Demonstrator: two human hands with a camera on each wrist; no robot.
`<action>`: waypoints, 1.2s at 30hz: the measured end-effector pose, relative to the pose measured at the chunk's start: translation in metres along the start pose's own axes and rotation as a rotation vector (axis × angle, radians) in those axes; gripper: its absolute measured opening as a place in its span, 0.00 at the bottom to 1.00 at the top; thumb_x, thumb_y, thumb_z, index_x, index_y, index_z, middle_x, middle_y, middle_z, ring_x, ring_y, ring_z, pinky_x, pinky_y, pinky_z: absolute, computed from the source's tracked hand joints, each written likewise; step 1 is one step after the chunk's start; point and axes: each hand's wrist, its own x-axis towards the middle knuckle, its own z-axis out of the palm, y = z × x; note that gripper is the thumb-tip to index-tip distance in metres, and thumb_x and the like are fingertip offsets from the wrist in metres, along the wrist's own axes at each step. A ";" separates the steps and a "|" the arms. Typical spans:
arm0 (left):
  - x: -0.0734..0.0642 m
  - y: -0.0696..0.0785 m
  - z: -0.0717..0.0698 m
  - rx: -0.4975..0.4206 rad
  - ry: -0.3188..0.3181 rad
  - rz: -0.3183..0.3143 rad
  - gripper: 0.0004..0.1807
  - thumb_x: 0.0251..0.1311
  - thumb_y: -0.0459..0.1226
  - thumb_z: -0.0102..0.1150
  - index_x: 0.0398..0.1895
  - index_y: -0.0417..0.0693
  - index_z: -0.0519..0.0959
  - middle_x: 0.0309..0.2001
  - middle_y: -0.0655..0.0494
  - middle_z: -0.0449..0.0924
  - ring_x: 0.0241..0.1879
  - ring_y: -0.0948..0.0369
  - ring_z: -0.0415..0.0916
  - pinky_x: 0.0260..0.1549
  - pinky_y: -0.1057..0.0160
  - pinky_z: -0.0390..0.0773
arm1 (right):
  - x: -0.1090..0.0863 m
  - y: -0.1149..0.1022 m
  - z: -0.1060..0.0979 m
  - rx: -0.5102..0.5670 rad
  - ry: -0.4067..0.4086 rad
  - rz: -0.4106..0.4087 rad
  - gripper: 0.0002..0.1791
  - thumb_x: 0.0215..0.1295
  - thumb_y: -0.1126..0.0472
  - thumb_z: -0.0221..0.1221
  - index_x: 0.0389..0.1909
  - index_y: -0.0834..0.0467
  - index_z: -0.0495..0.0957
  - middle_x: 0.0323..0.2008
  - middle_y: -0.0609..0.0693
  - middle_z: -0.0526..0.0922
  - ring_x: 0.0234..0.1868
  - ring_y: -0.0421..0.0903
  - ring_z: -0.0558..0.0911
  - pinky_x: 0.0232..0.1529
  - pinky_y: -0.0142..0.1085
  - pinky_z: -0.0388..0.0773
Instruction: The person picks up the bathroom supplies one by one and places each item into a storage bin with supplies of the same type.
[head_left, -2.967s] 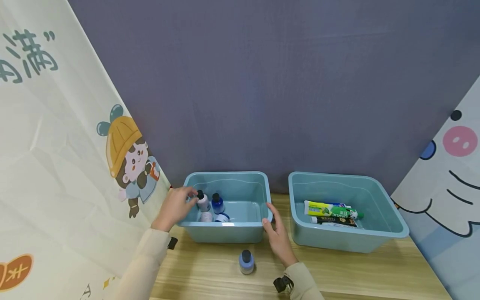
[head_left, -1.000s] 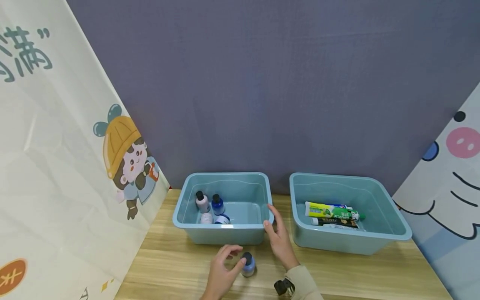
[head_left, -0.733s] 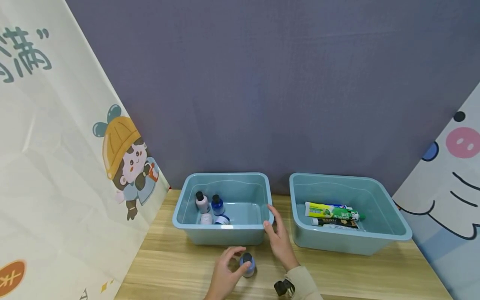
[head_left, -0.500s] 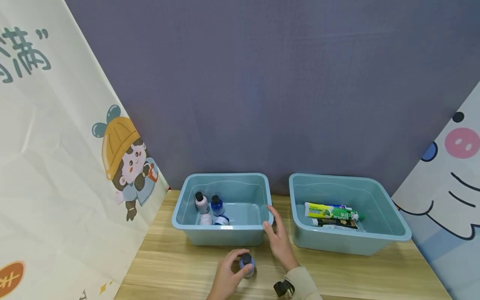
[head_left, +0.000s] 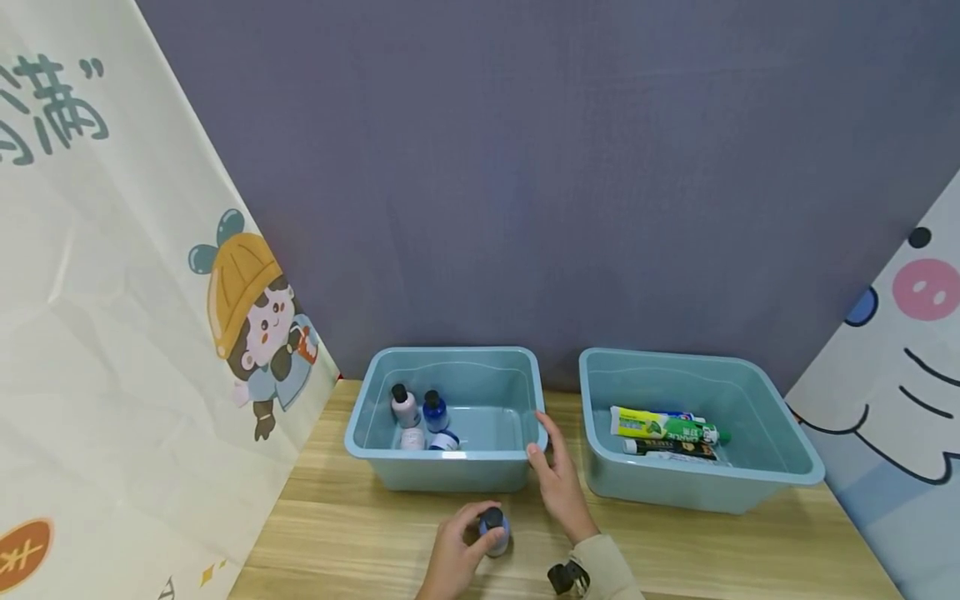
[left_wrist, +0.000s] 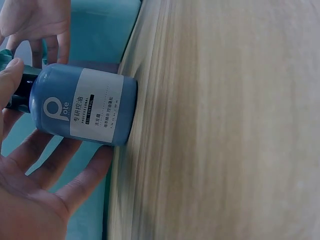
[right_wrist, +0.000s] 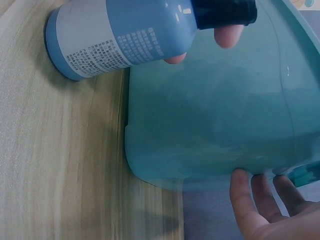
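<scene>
A small blue shampoo bottle (head_left: 497,543) with a black cap and a pale label stands upright on the wooden table. My left hand (head_left: 452,552) holds it near the top, thumb at the cap; in the left wrist view the other fingers (left_wrist: 82,182) spread beside the bottle. My right hand (head_left: 562,483) holds the right front corner of the left blue bin (head_left: 450,473), thumb at the rim and fingertips (right_wrist: 240,177) against the outer wall. Inside that bin are a pinkish bottle (head_left: 405,408), a dark blue bottle (head_left: 435,412) and two white-topped items, partly hidden by the front wall.
A second blue bin (head_left: 675,483) stands to the right, with several toothpaste tubes (head_left: 660,423) lying in it. A grey curtain (head_left: 480,183) hangs behind both bins. Printed sheets flank the table (head_left: 330,517) on the left and right.
My left hand has come out of the left bin, moved down and right to the shampoo bottle, and taken hold of its top. My right hand has stayed at the bin's corner.
</scene>
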 end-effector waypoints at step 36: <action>0.009 0.018 -0.021 0.006 0.168 0.016 0.16 0.60 0.41 0.71 0.52 0.64 0.86 0.48 0.61 0.87 0.44 0.69 0.82 0.38 0.66 0.84 | 0.000 0.003 0.000 -0.017 0.027 0.006 0.30 0.80 0.56 0.53 0.78 0.43 0.59 0.80 0.52 0.59 0.80 0.57 0.55 0.74 0.66 0.55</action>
